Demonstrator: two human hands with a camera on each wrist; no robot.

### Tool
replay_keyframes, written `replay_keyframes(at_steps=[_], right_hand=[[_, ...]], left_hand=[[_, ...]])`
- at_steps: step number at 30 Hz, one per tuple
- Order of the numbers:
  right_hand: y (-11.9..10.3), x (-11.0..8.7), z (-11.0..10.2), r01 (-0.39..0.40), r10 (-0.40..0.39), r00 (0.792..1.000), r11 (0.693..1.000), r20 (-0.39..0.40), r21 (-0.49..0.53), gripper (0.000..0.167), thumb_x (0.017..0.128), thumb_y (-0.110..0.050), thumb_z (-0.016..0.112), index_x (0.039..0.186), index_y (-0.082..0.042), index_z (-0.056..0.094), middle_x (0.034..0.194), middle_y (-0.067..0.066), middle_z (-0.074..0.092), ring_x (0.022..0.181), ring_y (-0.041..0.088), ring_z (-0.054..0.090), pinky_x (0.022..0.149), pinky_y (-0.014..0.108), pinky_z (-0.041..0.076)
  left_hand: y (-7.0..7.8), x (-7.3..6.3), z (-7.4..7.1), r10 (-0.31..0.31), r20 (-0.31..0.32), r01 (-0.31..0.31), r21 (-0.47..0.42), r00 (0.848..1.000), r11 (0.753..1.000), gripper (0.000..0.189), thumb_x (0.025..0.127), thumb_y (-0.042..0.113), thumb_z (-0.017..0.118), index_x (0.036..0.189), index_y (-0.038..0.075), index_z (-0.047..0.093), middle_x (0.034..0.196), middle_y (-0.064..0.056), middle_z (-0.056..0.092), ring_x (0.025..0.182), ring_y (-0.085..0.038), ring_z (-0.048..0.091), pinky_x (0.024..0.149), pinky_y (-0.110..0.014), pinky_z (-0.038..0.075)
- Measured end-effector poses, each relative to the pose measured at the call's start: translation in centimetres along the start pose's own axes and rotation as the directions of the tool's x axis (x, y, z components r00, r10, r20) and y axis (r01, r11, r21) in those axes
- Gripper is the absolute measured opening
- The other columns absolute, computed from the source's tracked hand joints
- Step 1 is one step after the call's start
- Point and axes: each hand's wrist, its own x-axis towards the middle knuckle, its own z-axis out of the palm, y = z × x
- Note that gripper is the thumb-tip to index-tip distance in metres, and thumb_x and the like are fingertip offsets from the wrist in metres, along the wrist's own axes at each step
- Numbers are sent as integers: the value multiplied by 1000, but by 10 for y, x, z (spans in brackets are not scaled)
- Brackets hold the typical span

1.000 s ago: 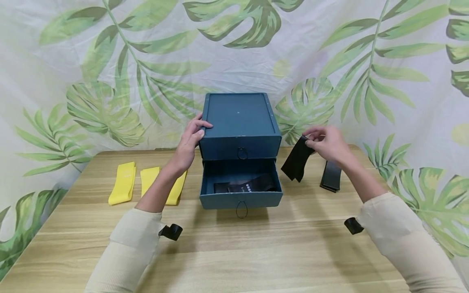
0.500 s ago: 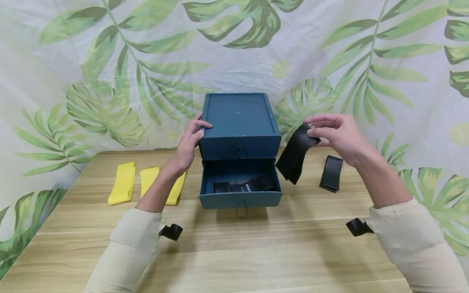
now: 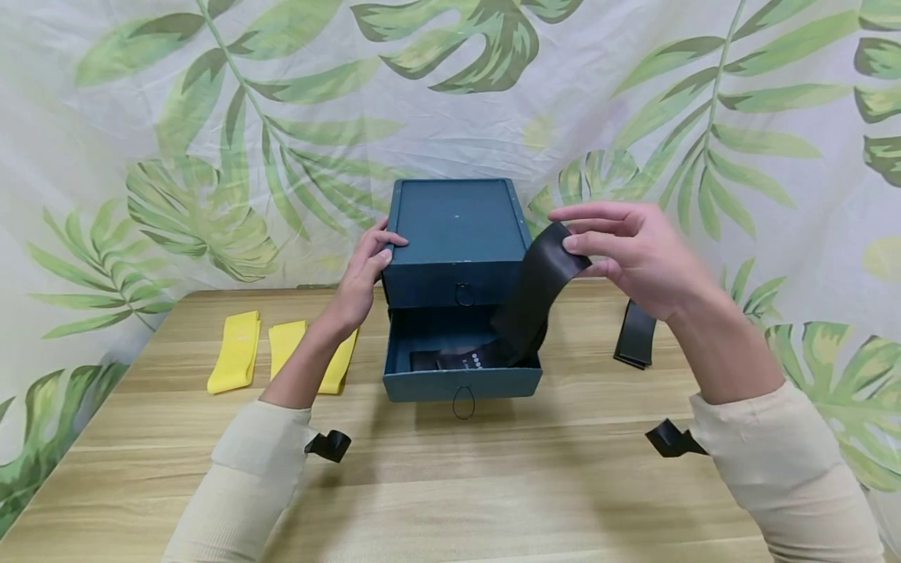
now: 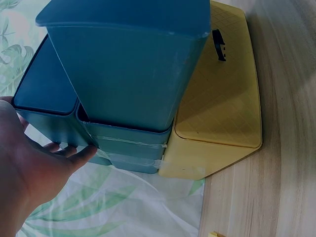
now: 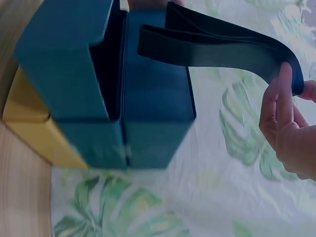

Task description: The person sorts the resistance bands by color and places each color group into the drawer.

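- My right hand [image 3: 633, 258]: thumb and fingers pinch the upper end of a folded black band [image 3: 538, 285]; its free end hangs left of and below them, over the open drawer [image 3: 463, 385]. Contact unclear.
- My left hand [image 3: 362, 277]: fingers loosely spread, resting against the blue drawer box [image 3: 457, 223].
- Risk, judged: a fingertip pinch could let the band slip; its limp tail could snag the drawer's edge.
- Below both hands, wood-grain table [image 3: 493, 485]; beyond them, leaf-print cloth [image 3: 296, 47].
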Motion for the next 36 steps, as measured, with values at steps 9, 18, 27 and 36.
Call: replay_keyframes(at_steps=[9, 18, 27, 36], right_hand=[[20, 19, 49, 37, -38, 999, 999, 37, 2, 29, 97, 5, 63, 123, -4, 73, 114, 11, 69, 88, 20, 71, 78, 31, 61], [43, 33, 84, 110, -106, 994, 974, 35, -197, 34, 96, 0, 68, 130, 4, 68, 104, 11, 66, 94, 20, 71, 81, 39, 61], [59, 39, 106, 211, -201, 977, 873, 68, -439, 29, 92, -3, 76, 121, 1, 74, 92, 11, 69, 81, 21, 72, 76, 35, 59], [65, 41, 120, 212, -180, 977, 852, 113, -479, 27, 91, -6, 78, 117, -1, 76, 88, 9, 70, 76, 17, 71, 77, 31, 57]], left_hand=[[-1, 0, 0, -1, 2, 2, -10, 1000, 1000, 42, 107, 24, 34, 131, -6, 48, 172, -12, 11, 158, -38, 11, 120, -68, 14], [-1, 0, 0, -3, -3, 3, -17, 1000, 1000, 42, 107, 25, 34, 131, -6, 49, 172, -13, 11, 158, -37, 12, 120, -68, 14], [-1, 0, 1, 2, -3, -2, -26, 1000, 1000, 41, 107, 24, 34, 131, -6, 49, 171, -14, 11, 157, -35, 12, 120, -67, 16], [-1, 1, 1, 14, -5, -14, -27, 1000, 1000, 40, 107, 24, 34, 130, -6, 49, 171, -14, 11, 157, -35, 13, 120, -67, 17]])
